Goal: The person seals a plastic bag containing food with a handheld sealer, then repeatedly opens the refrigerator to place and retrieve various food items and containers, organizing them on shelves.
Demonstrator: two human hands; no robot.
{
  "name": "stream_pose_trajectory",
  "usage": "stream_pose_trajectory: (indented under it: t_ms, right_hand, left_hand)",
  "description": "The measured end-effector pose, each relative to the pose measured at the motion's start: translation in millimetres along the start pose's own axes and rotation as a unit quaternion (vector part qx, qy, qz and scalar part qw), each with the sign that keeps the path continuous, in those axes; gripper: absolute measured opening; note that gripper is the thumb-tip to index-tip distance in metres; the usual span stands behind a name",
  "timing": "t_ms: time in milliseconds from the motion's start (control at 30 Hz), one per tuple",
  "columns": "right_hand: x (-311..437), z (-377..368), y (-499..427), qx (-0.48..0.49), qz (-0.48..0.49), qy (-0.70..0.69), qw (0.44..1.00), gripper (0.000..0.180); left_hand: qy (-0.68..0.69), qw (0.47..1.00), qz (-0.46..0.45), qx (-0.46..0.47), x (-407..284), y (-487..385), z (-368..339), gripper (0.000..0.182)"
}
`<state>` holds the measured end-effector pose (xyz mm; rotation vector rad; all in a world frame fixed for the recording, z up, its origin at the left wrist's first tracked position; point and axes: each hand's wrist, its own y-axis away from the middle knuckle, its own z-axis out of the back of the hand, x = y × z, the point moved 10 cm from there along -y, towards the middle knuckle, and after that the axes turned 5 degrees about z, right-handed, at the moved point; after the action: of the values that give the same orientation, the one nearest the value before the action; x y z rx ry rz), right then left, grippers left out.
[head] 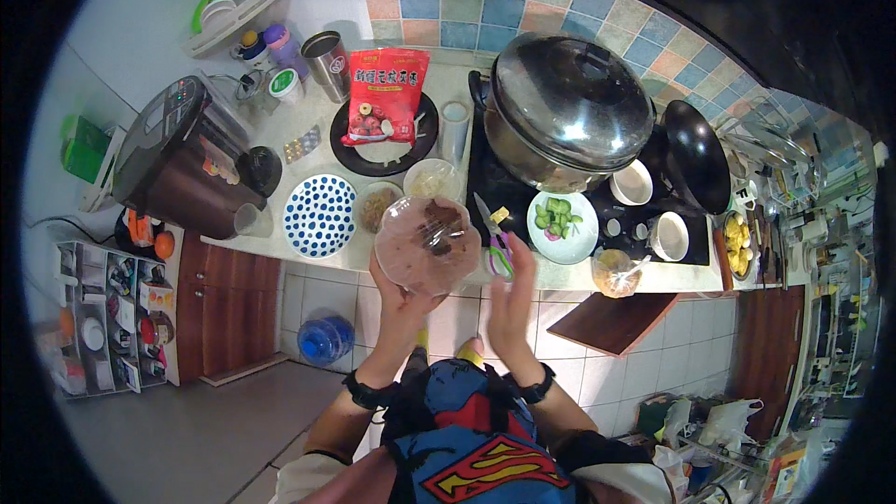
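My left hand (404,308) grips a scalloped, pinkish bowl (413,252) from below and lifts it in front of the counter edge. Shiny clear film seems stretched over the bowl, with something dark brown under it. My right hand (512,304) is raised to the right of the bowl, fingers apart and holding nothing. Behind its fingertips lie scissors (500,255) with purple and green handles, blades pointing away. Close behind the bowl stand a small bowl of chopped food (379,206) and a film-covered pale bowl (432,180). A roll of clear film (455,127) is beyond them.
A large lidded steel pot (570,112) sits on the black stove. Before it is a plate of green vegetable pieces (557,220). To the left are a blue-dotted plate (320,215), a red packet of dates (386,98) on a black plate and an electric hot-water pot (189,154).
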<state>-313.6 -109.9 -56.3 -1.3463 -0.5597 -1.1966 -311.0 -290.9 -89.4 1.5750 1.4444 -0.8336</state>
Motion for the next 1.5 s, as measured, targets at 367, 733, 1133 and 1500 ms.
stream_pose_trajectory:
  t_ms: [367,733,1133,1500]
  right_hand:
    - [-65.1,-71.8,9.2,-0.051,-0.28,-0.503,0.816,0.048]
    - [-76.9,-107.9,22.8,0.099,-0.354,-0.504,0.782,0.053]
    - [-69.1,-133.9,50.8,0.149,-0.41,-0.671,0.6,0.063]
    - [-122.6,-58.1,114.7,0.316,-0.334,-0.357,0.813,0.053]
  left_hand:
    - [0.037,0.998,0.058,-0.006,58.3,5.7,5.2,0.073]
    - [-0.036,0.994,0.098,0.041,54.8,8.9,35.4,0.078]
    - [-0.008,0.99,0.126,0.06,27.8,12.6,55.4,0.113]
    - [0.013,0.991,0.136,0.004,64.4,72.9,-8.9,0.099]
